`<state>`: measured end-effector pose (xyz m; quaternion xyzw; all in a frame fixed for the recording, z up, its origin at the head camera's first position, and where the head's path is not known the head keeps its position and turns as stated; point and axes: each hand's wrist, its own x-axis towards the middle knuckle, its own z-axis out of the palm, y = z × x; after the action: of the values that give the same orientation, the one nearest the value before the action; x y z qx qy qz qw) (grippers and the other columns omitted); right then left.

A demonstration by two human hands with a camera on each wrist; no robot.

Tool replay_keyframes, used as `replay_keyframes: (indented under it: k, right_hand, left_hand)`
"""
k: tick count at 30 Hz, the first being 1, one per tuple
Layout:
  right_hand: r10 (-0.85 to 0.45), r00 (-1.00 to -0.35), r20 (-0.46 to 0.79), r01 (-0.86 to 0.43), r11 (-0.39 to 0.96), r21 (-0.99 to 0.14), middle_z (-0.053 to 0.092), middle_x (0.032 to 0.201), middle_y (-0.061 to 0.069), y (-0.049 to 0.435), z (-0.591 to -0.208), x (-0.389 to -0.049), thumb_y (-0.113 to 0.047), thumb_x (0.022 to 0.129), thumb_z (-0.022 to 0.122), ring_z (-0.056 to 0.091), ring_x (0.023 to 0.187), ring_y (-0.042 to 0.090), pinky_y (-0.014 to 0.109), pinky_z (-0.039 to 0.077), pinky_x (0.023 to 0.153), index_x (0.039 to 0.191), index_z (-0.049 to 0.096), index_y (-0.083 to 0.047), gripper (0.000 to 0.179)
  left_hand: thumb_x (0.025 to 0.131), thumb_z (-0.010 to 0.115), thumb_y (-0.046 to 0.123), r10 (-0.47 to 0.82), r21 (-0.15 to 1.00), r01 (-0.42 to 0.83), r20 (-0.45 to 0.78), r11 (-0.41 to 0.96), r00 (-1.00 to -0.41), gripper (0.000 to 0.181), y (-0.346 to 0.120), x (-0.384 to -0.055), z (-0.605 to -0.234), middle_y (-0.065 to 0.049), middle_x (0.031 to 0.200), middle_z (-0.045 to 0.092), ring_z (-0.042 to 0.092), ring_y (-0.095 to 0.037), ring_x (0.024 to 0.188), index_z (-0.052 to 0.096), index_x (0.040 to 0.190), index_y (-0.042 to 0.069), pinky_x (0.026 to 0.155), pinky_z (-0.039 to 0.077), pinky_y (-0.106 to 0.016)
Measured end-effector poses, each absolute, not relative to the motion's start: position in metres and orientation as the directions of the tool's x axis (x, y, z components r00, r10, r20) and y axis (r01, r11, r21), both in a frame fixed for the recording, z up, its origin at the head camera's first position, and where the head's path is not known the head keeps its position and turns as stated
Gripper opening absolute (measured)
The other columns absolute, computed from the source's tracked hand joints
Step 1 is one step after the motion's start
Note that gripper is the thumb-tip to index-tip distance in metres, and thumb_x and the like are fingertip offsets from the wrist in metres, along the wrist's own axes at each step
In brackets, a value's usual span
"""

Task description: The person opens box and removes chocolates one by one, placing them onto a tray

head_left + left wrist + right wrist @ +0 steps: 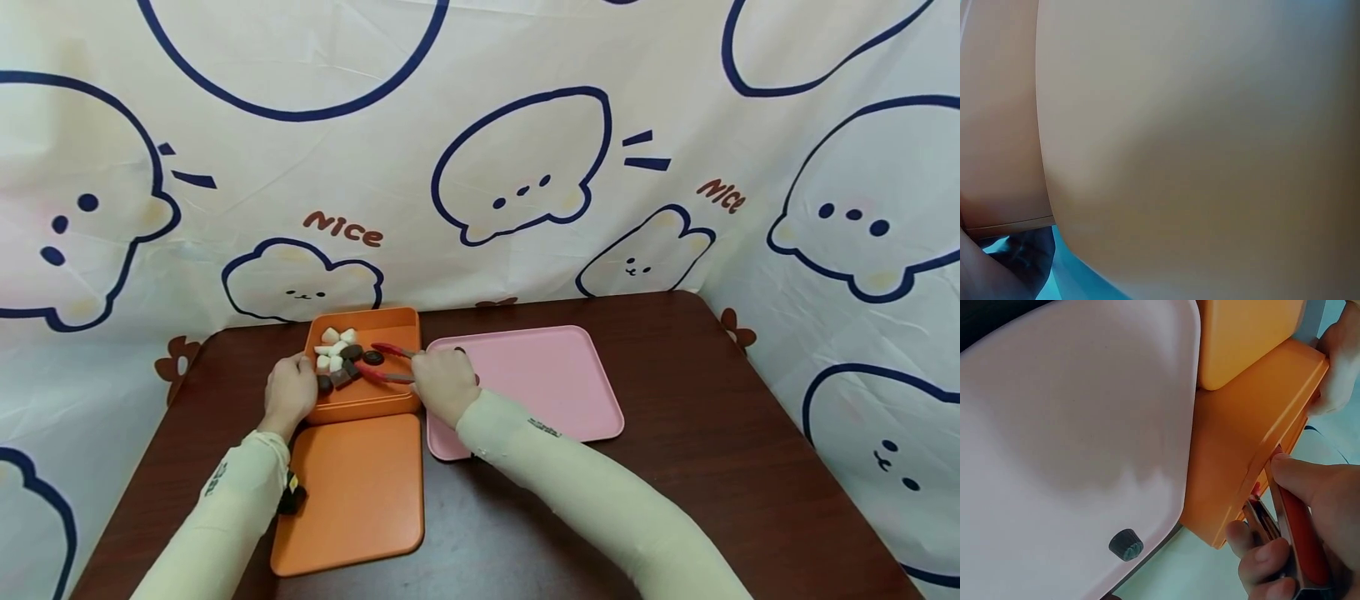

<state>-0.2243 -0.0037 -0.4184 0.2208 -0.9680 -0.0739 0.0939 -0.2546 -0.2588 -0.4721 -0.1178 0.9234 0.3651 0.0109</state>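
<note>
My left hand [291, 390] holds the left side of an orange box [363, 406]; in the right wrist view, the left hand [1340, 365] is on that box's edge. My right hand [446, 385] grips red-tipped tongs [390, 377], whose spread arms reach over the box's right wall. Inside lie several white marshmallow-like pieces [336, 364] and several dark brown chocolate-like pieces [342, 378]. One dark round piece [372, 357] lies between the tong tips. A small dark ridged piece [1125, 544] sits on the pink tray [1085, 456], by my right hand.
An orange lid [352, 492] lies flat on the dark table [525, 508] in front of the box. The pink tray [540, 375] stands right of the box. A patterned cloth [510, 267] hangs behind and beside the table.
</note>
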Motion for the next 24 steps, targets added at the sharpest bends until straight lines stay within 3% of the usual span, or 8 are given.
replay_keyframes:
  k: [3, 9, 12, 16, 19, 24]
  right_hand:
    - [-0.431, -0.891, 0.142, -0.406, 0.897, 0.175, 0.069, 0.073, -0.005, -0.0053, -0.4185, -0.2256, -0.049, 0.090, 0.073, 0.066, 0.060, 0.012, 0.030, 0.054, 0.055, 0.087, 0.072, -0.018, 0.031]
    - [-0.419, -0.900, 0.119, -0.402, 0.904, 0.145, 0.070, 0.073, -0.006, -0.0070, -0.4181, -0.2258, -0.047, 0.090, 0.074, 0.066, 0.060, 0.013, 0.030, 0.055, 0.056, 0.090, 0.075, -0.020, 0.027]
    - [-0.415, -0.905, 0.096, -0.400, 0.905, 0.143, 0.070, 0.074, -0.005, -0.0072, -0.4186, -0.2267, -0.047, 0.090, 0.073, 0.066, 0.060, 0.013, 0.030, 0.055, 0.056, 0.092, 0.075, -0.020, 0.027]
    - [-0.411, -0.909, 0.076, -0.400, 0.908, 0.123, 0.071, 0.076, -0.005, -0.0065, -0.4203, -0.2283, -0.046, 0.091, 0.073, 0.066, 0.062, 0.013, 0.030, 0.056, 0.057, 0.094, 0.074, -0.019, 0.027]
    - [-0.412, -0.909, 0.062, -0.405, 0.909, 0.097, 0.071, 0.078, -0.004, -0.0054, -0.4211, -0.2288, -0.045, 0.092, 0.072, 0.067, 0.063, 0.013, 0.030, 0.056, 0.058, 0.095, 0.073, -0.019, 0.027]
    - [-0.422, -0.904, 0.067, -0.418, 0.906, 0.075, 0.070, 0.078, -0.004, -0.0023, -0.4223, -0.2293, -0.044, 0.093, 0.071, 0.066, 0.063, 0.013, 0.030, 0.056, 0.058, 0.095, 0.073, -0.018, 0.027]
  left_hand:
    - [0.110, 0.015, 0.031, -0.213, 0.668, -0.226, -0.102, 0.709, -0.972, 0.046, -0.2586, -0.2552, -0.4715, -0.018, 0.091, 0.046, 0.047, -0.032, 0.087, 0.047, 0.088, 0.007, 0.077, 0.035, -0.041]
    - [0.110, 0.015, 0.032, -0.217, 0.664, -0.226, -0.098, 0.713, -0.971, 0.044, -0.2578, -0.2552, -0.4707, -0.012, 0.080, 0.036, 0.042, -0.029, 0.075, 0.043, 0.084, 0.008, 0.071, 0.032, -0.038]
    - [0.110, 0.015, 0.032, -0.216, 0.668, -0.232, -0.107, 0.707, -0.970, 0.045, -0.2572, -0.2551, -0.4707, -0.018, 0.089, 0.042, 0.045, -0.032, 0.083, 0.046, 0.089, 0.006, 0.074, 0.034, -0.040]
    - [0.110, 0.014, 0.032, -0.213, 0.674, -0.238, -0.122, 0.699, -0.969, 0.051, -0.2576, -0.2544, -0.4708, -0.027, 0.122, 0.053, 0.052, -0.039, 0.106, 0.056, 0.108, 0.001, 0.087, 0.041, -0.047]
    - [0.110, 0.013, 0.032, -0.208, 0.675, -0.245, -0.137, 0.696, -0.969, 0.057, -0.2584, -0.2539, -0.4709, -0.027, 0.146, 0.048, 0.049, -0.043, 0.127, 0.057, 0.128, 0.000, 0.104, 0.042, -0.054]
    - [0.110, 0.013, 0.032, -0.205, 0.675, -0.255, -0.155, 0.693, -0.966, 0.059, -0.2594, -0.2541, -0.4718, -0.024, 0.157, 0.039, 0.041, -0.044, 0.140, 0.049, 0.145, 0.002, 0.114, 0.035, -0.059]
